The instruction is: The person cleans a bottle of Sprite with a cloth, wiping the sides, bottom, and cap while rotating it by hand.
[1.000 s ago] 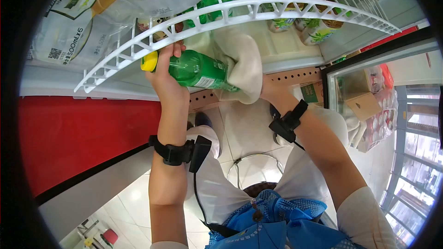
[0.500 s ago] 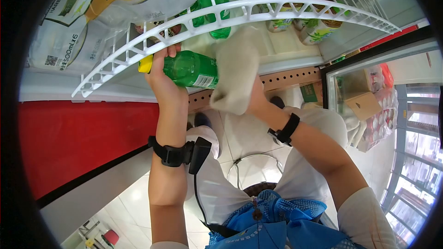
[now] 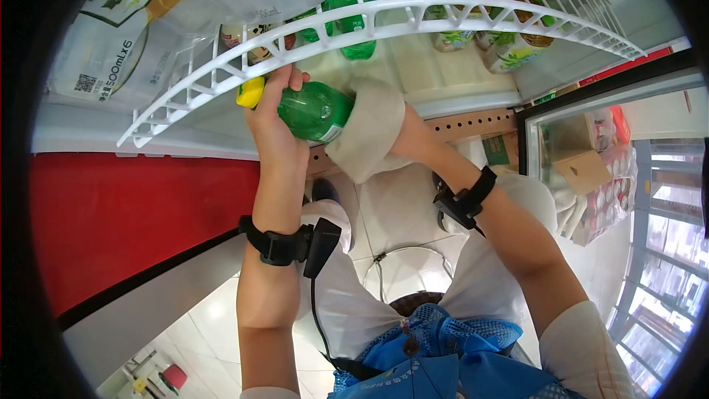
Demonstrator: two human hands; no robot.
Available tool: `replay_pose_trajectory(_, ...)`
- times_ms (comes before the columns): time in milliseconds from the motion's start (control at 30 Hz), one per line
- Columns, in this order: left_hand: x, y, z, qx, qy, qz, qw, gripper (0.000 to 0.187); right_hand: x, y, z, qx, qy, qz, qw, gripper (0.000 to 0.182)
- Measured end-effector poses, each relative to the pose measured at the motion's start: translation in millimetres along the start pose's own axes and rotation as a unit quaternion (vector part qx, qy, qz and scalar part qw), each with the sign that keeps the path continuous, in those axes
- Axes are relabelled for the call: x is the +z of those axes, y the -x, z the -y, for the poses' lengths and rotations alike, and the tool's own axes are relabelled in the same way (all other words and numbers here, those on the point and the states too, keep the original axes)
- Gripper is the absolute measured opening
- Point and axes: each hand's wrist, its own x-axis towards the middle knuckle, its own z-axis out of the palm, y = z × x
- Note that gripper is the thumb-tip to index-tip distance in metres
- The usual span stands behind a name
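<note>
My left hand is wrapped round the neck of a green plastic bottle, just below its yellow cap. The bottle lies nearly sideways in front of the fridge's lower shelf. A beige cloth covers the bottle's base end and part of its label. My right hand grips the cloth against the bottle; its fingers are hidden under the fabric.
A curved white wire shelf arches just above my hands. It carries a plastic-wrapped water pack. Green-capped bottles and another green bottle stand behind its bars. An open glass door frame is at right.
The cloth in my right hand has turned and folded round the bottle's base, hiding more of the label. My left hand and the bottle have shifted slightly right.
</note>
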Motion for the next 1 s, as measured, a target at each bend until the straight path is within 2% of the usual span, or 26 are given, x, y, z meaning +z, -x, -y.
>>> replay_pose_trajectory(67,-0.6,-0.8,-1.8,-0.001,0.027,-0.017,0.999,0.019,-4.4,-3.8,-8.7,0.034,-0.047,0.016,0.998,0.045)
replay_pose_trajectory(100,-0.2,0.6,-3.0,0.0,0.026,-0.017,1.0,0.019,-6.5,-6.6,-9.8,0.18,-0.19,0.005,0.965,0.043)
replay_pose_trajectory(133,0.8,2.5,-4.5,0.001,0.031,-0.003,1.0,0.019,-9.0,-7.4,-10.4,0.317,-0.326,-0.007,0.891,0.041)
replay_pose_trajectory(167,2.3,4.1,-4.7,0.001,0.036,0.011,0.999,0.019,-13.4,-4.0,-10.1,0.317,-0.325,-0.009,0.891,0.041)
replay_pose_trajectory(233,2.8,6.3,-1.3,0.0,0.042,-0.007,0.999,0.018,-21.8,0.6,1.5,0.408,-0.406,0.032,0.817,0.039)
replay_pose_trajectory(267,2.7,7.1,-0.6,0.0,0.047,-0.026,0.999,0.018,-24.0,0.8,-4.0,0.407,-0.406,0.034,0.817,0.039)
replay_pose_trajectory(333,3.9,10.5,-3.1,0.003,0.03,-0.029,0.999,0.011,-25.3,0.3,-16.6,0.429,-0.501,0.073,0.748,0.036)
replay_pose_trajectory(400,4.6,11.9,-4.5,0.004,0.015,-0.028,0.999,0.009,-25.3,3.7,-22.2,0.416,-0.519,0.054,0.745,0.036)
replay_pose_trajectory(467,0.7,11.0,-7.1,0.046,0.021,0.005,0.999,0.01,-21.8,6.9,-21.5,0.392,-0.552,0.02,0.736,0.035)
replay_pose_trajectory(600,3.9,13.6,-4.3,0.097,-0.004,0.003,0.995,0.012,-5.1,10.3,-18.2,0.341,-0.615,-0.04,0.709,0.032)
replay_pose_trajectory(667,7.8,17.1,-1.3,0.144,-0.051,0.027,0.988,0.014,4.7,12.4,-20.7,0.329,-0.63,-0.057,0.701,0.032)
replay_pose_trajectory(733,11.6,21.2,0.3,0.158,-0.065,0.048,0.984,0.009,16.5,12.2,-16.8,0.371,-0.601,-0.203,0.679,0.031)
replay_pose_trajectory(767,13.6,21.8,0.3,0.173,-0.08,0.068,0.979,0.005,20.0,16.7,-13.3,0.342,-0.565,-0.207,0.722,0.032)
replay_pose_trajectory(800,14.9,21.0,0.4,0.173,-0.079,0.069,0.979,0.005,23.0,17.8,-7.6,0.341,-0.565,-0.208,0.721,0.032)
replay_pose_trajectory(867,16.1,18.9,0.0,0.171,-0.078,0.061,0.98,0.006,26.8,18.7,0.0,0.328,-0.386,-0.303,0.807,0.032)
replay_pose_trajectory(900,17.4,17.2,-1.0,0.171,-0.077,0.061,0.98,0.006,27.1,19.9,-6.2,0.328,-0.385,-0.303,0.807,0.032)
replay_pose_trajectory(933,19.2,15.4,-2.6,0.164,-0.049,0.046,0.984,0.006,27.6,21.4,-15.7,0.228,-0.21,-0.29,0.905,0.032)
replay_pose_trajectory(967,19.9,13.7,-3.9,0.158,-0.021,0.031,0.987,0.007,27.1,22.4,-25.1,0.117,-0.024,-0.261,0.958,0.032)
replay_pose_trajectory(1000,19.1,12.8,-5.2,0.157,-0.02,0.031,0.987,0.007,22.0,20.1,-21.2,0.117,-0.023,-0.261,0.958,0.032)
